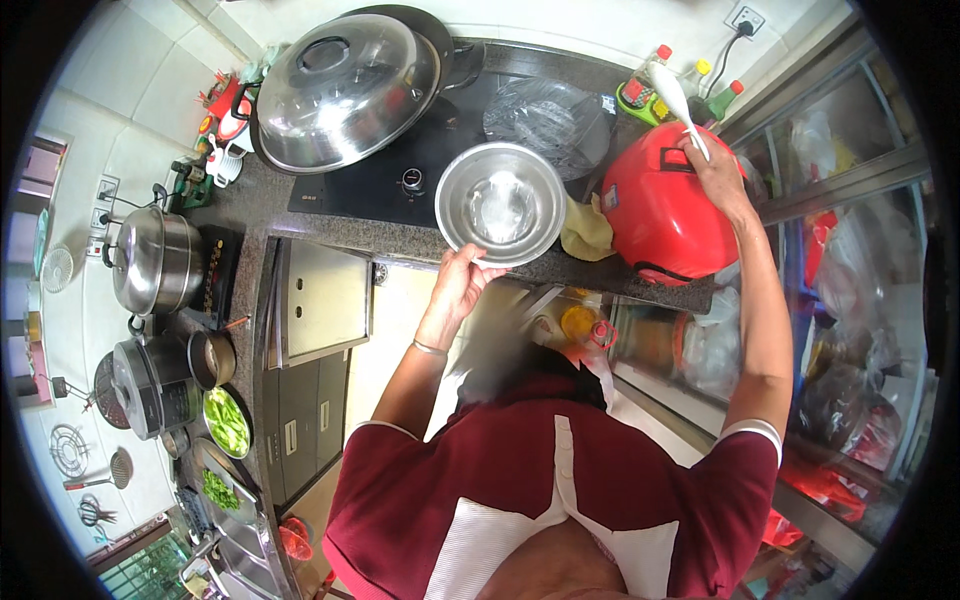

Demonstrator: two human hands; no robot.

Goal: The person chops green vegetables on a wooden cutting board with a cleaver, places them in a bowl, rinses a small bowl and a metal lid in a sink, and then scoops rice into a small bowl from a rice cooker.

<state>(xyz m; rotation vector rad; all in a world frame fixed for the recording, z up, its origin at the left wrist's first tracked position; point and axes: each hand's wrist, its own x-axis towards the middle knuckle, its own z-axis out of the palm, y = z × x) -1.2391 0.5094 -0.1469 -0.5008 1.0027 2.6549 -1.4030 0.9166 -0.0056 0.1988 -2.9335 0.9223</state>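
My left hand (pixel 459 289) grips the near rim of a stainless steel bowl (pixel 501 204), which is over the front edge of the black cooktop and looks empty. At the right, my right hand (pixel 716 174) is over the top of a red rice cooker (pixel 667 210). A white rice paddle (pixel 670 94) stands up by its fingers, its narrow end at the hand. Whether the fingers hold the paddle or also touch the cooker's lid is hard to tell. A yellowish cloth (pixel 589 231) lies between the bowl and the cooker.
A wok with a domed steel lid (pixel 349 90) sits on the cooktop (pixel 360 193), beside a plastic-covered round item (pixel 547 120). Bottles (pixel 724 101) stand behind the cooker. Pots (pixel 154 259), a plate of cut green vegetables (pixel 226 422) and a sink (pixel 247 536) line the left counter.
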